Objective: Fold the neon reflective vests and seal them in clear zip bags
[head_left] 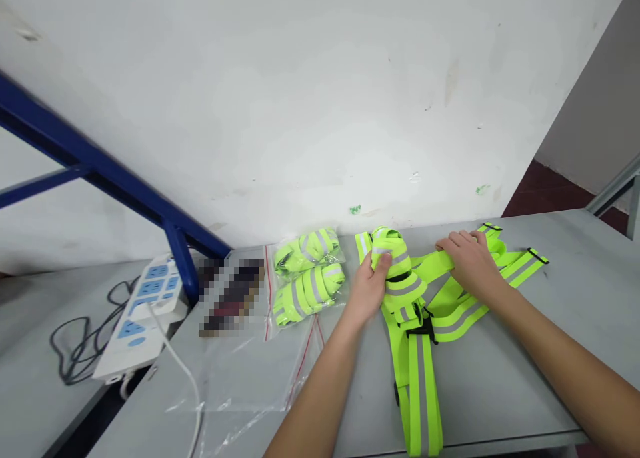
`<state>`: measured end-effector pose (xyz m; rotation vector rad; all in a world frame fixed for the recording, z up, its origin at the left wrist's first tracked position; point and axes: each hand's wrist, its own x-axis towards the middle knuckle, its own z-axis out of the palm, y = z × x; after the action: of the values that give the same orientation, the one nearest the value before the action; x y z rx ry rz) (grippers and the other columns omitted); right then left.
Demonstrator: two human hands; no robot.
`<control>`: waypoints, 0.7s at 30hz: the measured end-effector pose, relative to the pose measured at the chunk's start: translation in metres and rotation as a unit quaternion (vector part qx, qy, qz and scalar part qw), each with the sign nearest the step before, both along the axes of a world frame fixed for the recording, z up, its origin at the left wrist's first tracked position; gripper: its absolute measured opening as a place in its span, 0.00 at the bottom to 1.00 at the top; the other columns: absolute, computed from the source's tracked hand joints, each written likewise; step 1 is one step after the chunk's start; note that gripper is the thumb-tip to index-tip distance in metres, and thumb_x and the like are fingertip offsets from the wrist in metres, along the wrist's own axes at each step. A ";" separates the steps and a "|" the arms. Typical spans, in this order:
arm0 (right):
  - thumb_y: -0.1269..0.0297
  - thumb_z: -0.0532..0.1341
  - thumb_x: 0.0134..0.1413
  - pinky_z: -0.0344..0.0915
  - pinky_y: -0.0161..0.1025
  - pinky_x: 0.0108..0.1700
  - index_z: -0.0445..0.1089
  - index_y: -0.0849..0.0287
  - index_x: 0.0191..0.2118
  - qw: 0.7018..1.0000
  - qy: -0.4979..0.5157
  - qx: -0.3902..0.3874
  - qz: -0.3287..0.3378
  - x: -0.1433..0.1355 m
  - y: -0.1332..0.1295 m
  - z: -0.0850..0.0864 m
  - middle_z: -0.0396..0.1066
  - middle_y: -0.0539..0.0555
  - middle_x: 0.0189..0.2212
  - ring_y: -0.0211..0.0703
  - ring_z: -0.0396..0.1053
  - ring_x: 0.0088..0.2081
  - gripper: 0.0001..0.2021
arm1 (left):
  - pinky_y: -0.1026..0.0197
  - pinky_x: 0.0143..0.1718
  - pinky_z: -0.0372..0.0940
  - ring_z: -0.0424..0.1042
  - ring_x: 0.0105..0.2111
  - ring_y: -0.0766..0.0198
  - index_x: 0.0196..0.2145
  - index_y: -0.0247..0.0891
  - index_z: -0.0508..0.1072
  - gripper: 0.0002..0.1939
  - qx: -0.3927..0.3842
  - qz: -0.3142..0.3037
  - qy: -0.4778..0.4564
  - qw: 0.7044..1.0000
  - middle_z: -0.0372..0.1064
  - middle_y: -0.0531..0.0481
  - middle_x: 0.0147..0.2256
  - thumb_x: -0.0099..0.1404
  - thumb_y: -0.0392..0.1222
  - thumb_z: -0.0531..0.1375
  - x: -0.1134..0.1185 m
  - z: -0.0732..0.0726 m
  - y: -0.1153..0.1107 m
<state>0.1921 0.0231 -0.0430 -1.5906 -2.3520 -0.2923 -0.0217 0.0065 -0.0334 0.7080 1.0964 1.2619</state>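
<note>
My left hand (369,288) is closed around a folded bundle of yellow-green reflective strap (397,261) with silver stripes. To its right, my right hand (473,261) lies over more of the strap, its fingers curled on a band; the fingertips are partly hidden. Loose strap lengths (425,391) hang toward the table's front edge, with a black buckle (423,330) near the bundle. Black-tipped strap ends (530,258) spread out beyond my right hand. Left of my hands, two rolled reflective straps (310,291) lie in clear plastic bags.
Empty clear zip bags (250,375) with red seal lines lie on the grey table (500,391). A pixelated item (235,301) sits by the bags. At left are a white power strip (145,318), cables (83,345) and a blue metal frame (125,181). A white wall (320,111) stands behind.
</note>
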 end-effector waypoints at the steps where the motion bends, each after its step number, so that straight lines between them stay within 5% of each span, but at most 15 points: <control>1: 0.85 0.52 0.38 0.47 0.45 0.48 0.69 0.60 0.40 1.000 -0.004 0.007 -0.001 0.000 0.000 0.000 0.69 0.55 0.32 0.48 0.63 0.38 0.22 | 0.60 0.43 0.63 0.72 0.44 0.51 0.38 0.36 0.75 0.17 0.025 0.011 0.041 0.999 0.76 0.43 0.38 0.52 0.46 0.69 0.001 -0.001 0.000; 7: 0.83 0.55 0.42 0.50 0.45 0.44 0.67 0.60 0.33 0.999 -0.034 -0.010 -0.038 -0.011 -0.012 0.024 0.69 0.55 0.29 0.49 0.65 0.36 0.13 | 0.65 0.30 0.55 0.69 0.29 0.57 0.34 0.41 0.71 0.14 0.077 0.044 0.169 0.982 0.72 0.51 0.26 0.50 0.41 0.70 0.002 -0.006 -0.003; 10: 0.71 0.62 0.45 0.54 0.42 0.36 0.64 0.57 0.29 0.994 -0.011 -0.105 -0.008 -0.015 -0.015 0.045 0.68 0.53 0.25 0.49 0.65 0.31 0.06 | 0.65 0.27 0.49 0.65 0.23 0.59 0.32 0.43 0.69 0.14 0.074 0.045 0.175 0.981 0.68 0.55 0.22 0.50 0.41 0.70 0.000 -0.005 -0.004; 15: 0.51 0.64 0.47 0.51 0.36 0.23 0.63 0.54 0.28 0.953 0.130 -0.273 0.023 -0.026 -0.015 0.066 0.69 0.50 0.24 0.42 0.64 0.23 0.14 | 0.65 0.26 0.48 0.61 0.22 0.60 0.31 0.44 0.66 0.14 0.071 0.097 0.147 0.982 0.65 0.56 0.21 0.52 0.42 0.69 0.002 -0.004 -0.005; 18: 0.51 0.65 0.46 0.52 0.36 0.23 0.64 0.54 0.31 0.952 0.135 -0.275 0.009 -0.048 -0.022 0.065 0.71 0.52 0.26 0.45 0.67 0.25 0.14 | 0.65 0.27 0.49 0.60 0.21 0.61 0.32 0.44 0.65 0.13 0.078 0.117 0.146 0.979 0.62 0.58 0.19 0.54 0.44 0.67 0.007 -0.006 -0.006; 21: 0.61 0.62 0.52 0.50 0.36 0.24 0.65 0.56 0.37 0.961 0.075 -0.267 0.002 -0.075 -0.034 0.058 0.72 0.55 0.28 0.49 0.69 0.28 0.08 | 0.65 0.31 0.55 0.67 0.29 0.60 0.35 0.44 0.65 0.14 0.068 0.119 0.112 0.984 0.67 0.55 0.25 0.56 0.46 0.66 0.013 -0.009 -0.009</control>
<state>0.1168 -0.0107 0.0147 -1.7457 -2.4384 0.4925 -0.0082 -0.0023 -0.0422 0.8576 1.3159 1.4980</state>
